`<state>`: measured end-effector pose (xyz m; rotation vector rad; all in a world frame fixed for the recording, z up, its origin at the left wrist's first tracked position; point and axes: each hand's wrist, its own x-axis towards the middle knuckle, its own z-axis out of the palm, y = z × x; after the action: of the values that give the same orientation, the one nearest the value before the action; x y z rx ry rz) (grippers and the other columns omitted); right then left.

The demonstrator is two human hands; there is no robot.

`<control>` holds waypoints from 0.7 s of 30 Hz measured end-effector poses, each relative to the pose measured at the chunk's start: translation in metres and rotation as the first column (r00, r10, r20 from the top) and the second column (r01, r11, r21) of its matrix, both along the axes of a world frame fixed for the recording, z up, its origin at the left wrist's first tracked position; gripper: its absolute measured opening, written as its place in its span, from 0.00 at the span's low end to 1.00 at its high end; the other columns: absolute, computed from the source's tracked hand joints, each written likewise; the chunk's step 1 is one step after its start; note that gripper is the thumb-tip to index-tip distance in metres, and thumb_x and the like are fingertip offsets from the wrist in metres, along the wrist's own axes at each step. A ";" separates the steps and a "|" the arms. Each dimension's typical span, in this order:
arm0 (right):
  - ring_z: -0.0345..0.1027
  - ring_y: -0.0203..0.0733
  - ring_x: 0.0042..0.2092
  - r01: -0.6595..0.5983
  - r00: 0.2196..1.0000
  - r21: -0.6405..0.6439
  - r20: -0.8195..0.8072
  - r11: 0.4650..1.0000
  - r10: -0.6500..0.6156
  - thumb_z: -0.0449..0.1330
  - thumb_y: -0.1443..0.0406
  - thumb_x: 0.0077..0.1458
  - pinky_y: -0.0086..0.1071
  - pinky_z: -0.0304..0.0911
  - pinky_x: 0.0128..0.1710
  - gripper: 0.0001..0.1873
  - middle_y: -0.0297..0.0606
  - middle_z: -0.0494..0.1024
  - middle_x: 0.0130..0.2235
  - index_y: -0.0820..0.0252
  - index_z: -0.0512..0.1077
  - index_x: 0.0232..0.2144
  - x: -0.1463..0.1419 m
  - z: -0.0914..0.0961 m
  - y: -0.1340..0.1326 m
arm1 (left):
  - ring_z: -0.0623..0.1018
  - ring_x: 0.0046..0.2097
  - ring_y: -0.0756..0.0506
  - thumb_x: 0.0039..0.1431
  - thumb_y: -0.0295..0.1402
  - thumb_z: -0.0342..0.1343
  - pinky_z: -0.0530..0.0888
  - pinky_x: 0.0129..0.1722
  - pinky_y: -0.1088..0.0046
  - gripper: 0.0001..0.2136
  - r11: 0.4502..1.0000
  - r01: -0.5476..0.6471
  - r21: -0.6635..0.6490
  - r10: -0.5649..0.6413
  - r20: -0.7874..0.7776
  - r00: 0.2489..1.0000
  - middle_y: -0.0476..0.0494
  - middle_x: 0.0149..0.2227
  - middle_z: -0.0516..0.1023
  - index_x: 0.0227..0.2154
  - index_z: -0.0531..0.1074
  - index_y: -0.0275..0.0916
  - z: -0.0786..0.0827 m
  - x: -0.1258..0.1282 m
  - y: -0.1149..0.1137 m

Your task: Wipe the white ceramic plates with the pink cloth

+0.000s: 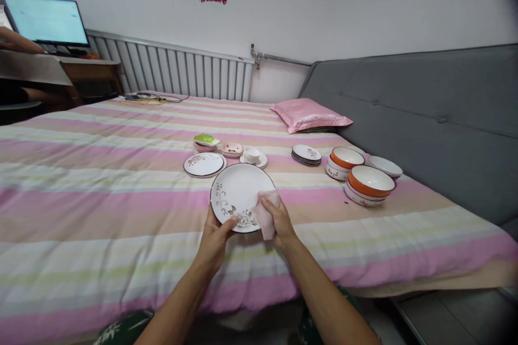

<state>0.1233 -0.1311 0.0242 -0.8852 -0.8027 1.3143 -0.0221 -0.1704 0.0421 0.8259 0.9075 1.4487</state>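
A white plate (238,191) with a dark rim and a brown floral print is held up, tilted toward me, over the bed. My left hand (216,234) grips its lower left edge, thumb on the face and fingers hidden behind. At the lower right edge my right hand (281,223) is closed on a pale pink cloth (266,213), which lies against the plate's face and rim. Just beyond, a similar plate (203,164) rests on another. A stack of smaller floral plates (306,154) sits farther right.
Orange and white bowls (370,182) stand stacked at the right, with white dishes (384,165) behind. Small dishes (232,150), a green leaf-shaped dish (205,140) and little white bowls (251,154) lie beyond the plate. A pink pillow (309,114) is near the grey headboard (408,97). A person's arm (20,42) shows far left.
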 end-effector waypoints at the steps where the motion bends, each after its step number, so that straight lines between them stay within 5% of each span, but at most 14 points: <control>1: 0.71 0.43 0.40 -0.038 0.998 -0.010 -0.054 0.999 0.037 0.65 0.59 0.44 0.36 0.66 0.42 0.22 0.38 0.77 0.39 0.59 0.68 0.42 -0.003 0.001 -0.002 | 0.72 0.48 0.40 0.45 0.28 0.63 0.76 0.33 0.71 0.37 1.000 -0.016 -0.007 0.016 0.006 1.000 0.40 0.52 0.70 0.58 0.54 0.49 0.000 0.000 0.001; 7: 0.72 0.40 0.39 -0.098 0.983 -0.037 -0.160 0.994 0.091 0.69 0.65 0.38 0.33 0.66 0.43 0.25 0.35 0.78 0.37 0.59 0.69 0.42 -0.020 0.004 -0.013 | 0.72 0.49 0.40 0.45 0.29 0.63 0.76 0.34 0.71 0.37 0.997 -0.070 0.029 0.069 0.017 0.997 0.41 0.53 0.69 0.58 0.54 0.50 0.001 -0.001 0.004; 14: 0.72 0.41 0.33 -0.097 0.967 -0.221 -0.253 0.970 0.039 0.70 0.67 0.31 0.36 0.68 0.39 0.22 0.36 0.79 0.30 0.63 0.71 0.33 -0.023 0.001 -0.012 | 0.72 0.49 0.41 0.47 0.30 0.62 0.76 0.38 0.68 0.35 0.995 -0.023 0.099 0.025 -0.020 0.999 0.43 0.51 0.70 0.58 0.54 0.49 -0.005 0.004 0.001; 21: 0.72 0.39 0.31 -0.126 0.957 -0.194 -0.283 0.973 0.068 0.71 0.69 0.28 0.35 0.68 0.38 0.22 0.34 0.78 0.28 0.63 0.72 0.30 -0.012 0.010 -0.011 | 0.71 0.51 0.39 0.46 0.30 0.63 0.75 0.41 0.66 0.36 0.995 0.044 0.090 -0.037 -0.080 0.996 0.40 0.51 0.71 0.58 0.54 0.45 -0.001 -0.002 0.002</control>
<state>0.1115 -0.1425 0.0343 -0.8119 -0.5007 1.5910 -0.0236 -0.1686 0.0416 0.9695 0.8831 1.4398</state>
